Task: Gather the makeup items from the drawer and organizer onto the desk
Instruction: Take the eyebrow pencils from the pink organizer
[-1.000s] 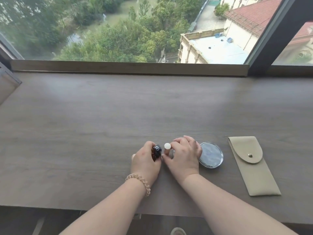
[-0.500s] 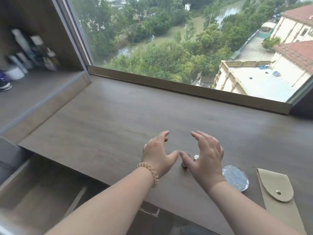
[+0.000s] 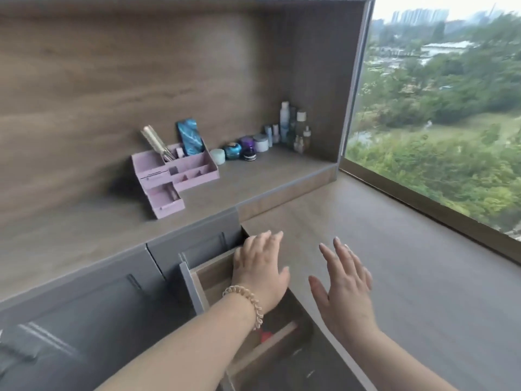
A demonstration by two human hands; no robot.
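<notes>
Both empty, spread hands, left hand [image 3: 260,273] and right hand [image 3: 345,289], are hovering over the open drawer [image 3: 214,277], the pink organizer [image 3: 172,176] sitting far left holding a comb [image 3: 155,142].

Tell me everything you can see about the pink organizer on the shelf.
The pink organizer looks like matte plastic, stepped in tiers of open compartments, with a small drawer pulled out at its front. It sits upright on the wooden shelf against the back panel, left of a row of jars. A hairbrush and a blue patterned item stand in its rear compartments. Neither hand touches it.
</notes>
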